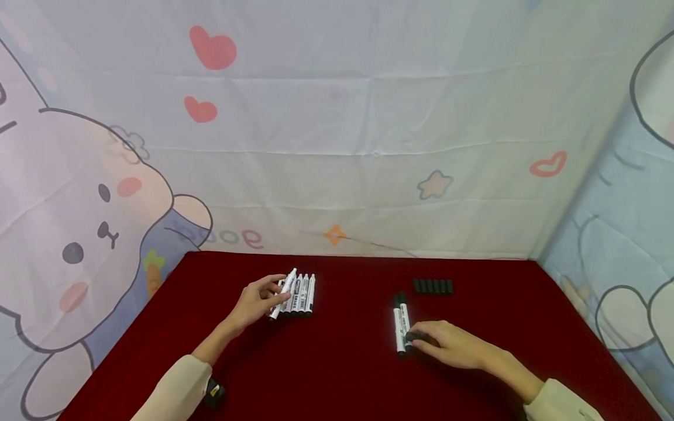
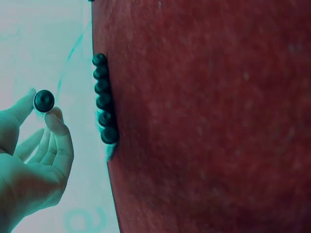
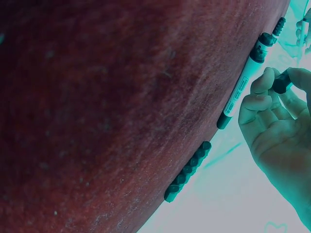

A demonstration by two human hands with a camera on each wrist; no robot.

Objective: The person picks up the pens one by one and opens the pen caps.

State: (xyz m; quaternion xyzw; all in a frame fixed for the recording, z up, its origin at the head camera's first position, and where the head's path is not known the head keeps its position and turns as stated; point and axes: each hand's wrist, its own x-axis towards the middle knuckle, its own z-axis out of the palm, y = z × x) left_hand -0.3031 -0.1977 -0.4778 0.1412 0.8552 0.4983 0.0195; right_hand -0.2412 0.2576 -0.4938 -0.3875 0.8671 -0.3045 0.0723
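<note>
My left hand (image 1: 255, 304) pinches a white marker (image 1: 286, 290) between thumb and fingers. It is tilted, with its bare white tip up and its black end (image 2: 44, 101) down. That marker overlaps the left side of a row of several uncapped white markers (image 1: 303, 295), tips pointing to the back. In my right hand (image 1: 450, 345), a black marker cap (image 3: 281, 83) is pinched between thumb and fingertips. Right beside those fingertips, two white markers with black caps on, one at the left (image 1: 398, 330) and one at the right (image 1: 404, 318), lie side by side.
Several black caps (image 1: 433, 286) stand in a neat row at the back right of the dark red tablecloth (image 1: 337, 362). A printed cloth backdrop (image 1: 337, 117) rises behind the table's far edge. A small black object (image 1: 213, 393) sits by the left sleeve.
</note>
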